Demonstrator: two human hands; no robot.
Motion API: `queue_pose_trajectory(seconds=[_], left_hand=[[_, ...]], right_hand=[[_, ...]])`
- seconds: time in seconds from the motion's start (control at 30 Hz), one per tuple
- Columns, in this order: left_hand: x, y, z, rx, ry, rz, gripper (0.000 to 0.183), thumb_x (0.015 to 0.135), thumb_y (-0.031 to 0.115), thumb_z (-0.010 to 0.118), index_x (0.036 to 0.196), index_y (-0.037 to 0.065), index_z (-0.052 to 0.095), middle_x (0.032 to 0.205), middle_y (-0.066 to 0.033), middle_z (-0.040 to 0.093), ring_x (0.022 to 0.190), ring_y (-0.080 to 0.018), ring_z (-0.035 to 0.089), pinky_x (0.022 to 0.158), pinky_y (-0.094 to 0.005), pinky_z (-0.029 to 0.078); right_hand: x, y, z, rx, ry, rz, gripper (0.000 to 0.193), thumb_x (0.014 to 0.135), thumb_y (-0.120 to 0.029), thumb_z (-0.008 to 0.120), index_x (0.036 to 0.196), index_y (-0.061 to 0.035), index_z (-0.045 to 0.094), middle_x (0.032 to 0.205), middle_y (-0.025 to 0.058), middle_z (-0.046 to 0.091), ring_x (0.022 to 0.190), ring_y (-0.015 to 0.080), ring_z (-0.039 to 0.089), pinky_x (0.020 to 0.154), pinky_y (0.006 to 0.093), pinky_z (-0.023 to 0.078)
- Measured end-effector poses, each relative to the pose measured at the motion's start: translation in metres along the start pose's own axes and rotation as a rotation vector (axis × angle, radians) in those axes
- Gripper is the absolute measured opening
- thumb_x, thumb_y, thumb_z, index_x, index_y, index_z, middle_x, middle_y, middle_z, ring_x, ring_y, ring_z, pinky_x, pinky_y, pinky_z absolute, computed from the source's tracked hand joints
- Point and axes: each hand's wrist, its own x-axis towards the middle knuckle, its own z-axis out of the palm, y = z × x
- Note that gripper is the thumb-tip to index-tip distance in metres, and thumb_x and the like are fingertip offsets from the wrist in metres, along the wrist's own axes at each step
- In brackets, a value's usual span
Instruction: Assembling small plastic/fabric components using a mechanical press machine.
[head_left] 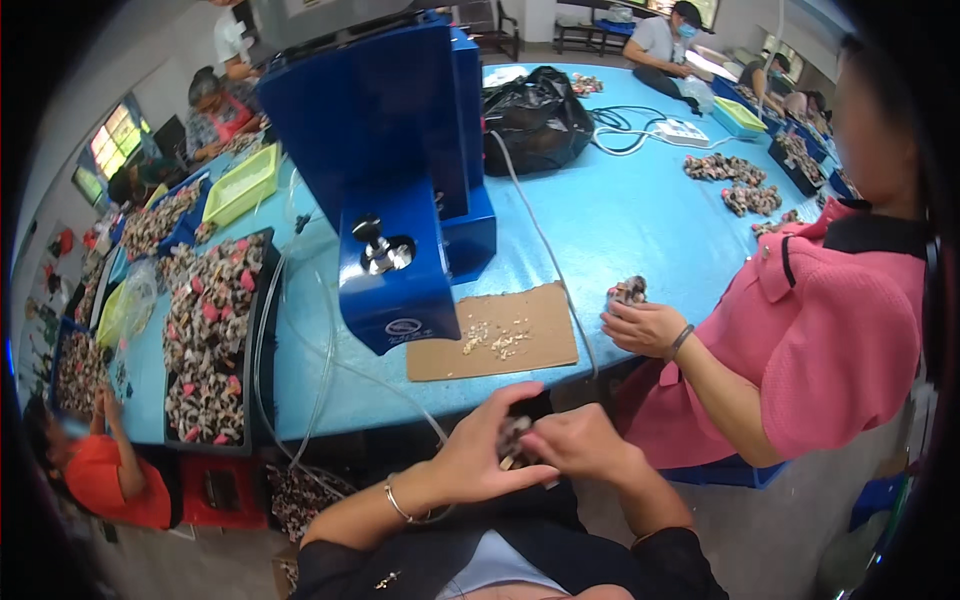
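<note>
1. The black tray point(257, 335) is heaped with patterned cloth pieces point(208, 350); piled this full, a knock at its side could spill some; the bottom of the pile is hidden.
2. Clear tubes point(262, 372) loop beside it; a sleeve or moving tray might snag them; where they end is hard to trace.
3. The blue machine point(400, 130) stands over the table point(625, 220); fingers put under its head could be pinched if it came down; its top is cut off and the underside is out of sight.
4. The left hand point(478, 447) curves round a small cloth bundle point(513, 447), fingers spread; I cannot tell whether it grips.
5. The bundle lies between the two hands, in front of the table's near edge; a loose hold could drop it to the lap or floor; the hands cover much of it.
6. The right hand point(585, 440) is curled, seemingly pinching the bundle; its fingertips are mostly hidden.
7. Farther right, a co-worker in pink point(810, 330) cups another bundle point(628, 291); crowded elbows could bump.
</note>
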Motion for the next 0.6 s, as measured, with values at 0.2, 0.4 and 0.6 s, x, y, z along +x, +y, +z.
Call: queue_pose_trajectory(seconds=[0.2,0.4,0.6], left_hand=[[0.0,-0.012,-0.012,-0.045,-0.418,-0.302,0.1,0.08,0.017,0.083,0.159,0.01,0.022,0.076,-0.0073,0.071,0.069,-0.0141,0.069,0.062,-0.0284,0.054],[-0.038,-0.034,-0.018,-0.343,-0.454,-0.472,0.041,0.096,0.025,0.067,0.13,0.005,0.055,0.092,-0.004,0.069,0.08,-0.0105,0.064,0.069,-0.0259,0.05],[-0.072,-0.049,-0.038,-0.632,-0.501,-0.729,0.031,0.1,0.027,0.062,0.122,0.005,0.066,0.093,0.0038,0.066,0.082,-0.0024,0.056,0.069,-0.0177,0.041]], right_hand=[[0.01,-0.008,0.03,0.186,0.073,-0.155,0.03,0.089,-0.024,0.07,0.066,-0.0086,0.059,0.054,0.0077,0.054,0.045,0.0277,0.056,0.041,0.0394,0.043],[0.015,-0.009,0.042,0.358,0.097,-0.275,0.033,0.088,-0.01,0.071,0.062,-0.0093,0.051,0.051,0.0061,0.046,0.04,0.0249,0.05,0.038,0.0371,0.037],[0.033,-0.014,0.058,0.394,0.07,-0.395,0.039,0.088,-0.008,0.071,0.059,-0.0102,0.045,0.049,0.0056,0.041,0.038,0.0234,0.047,0.037,0.0373,0.035]])
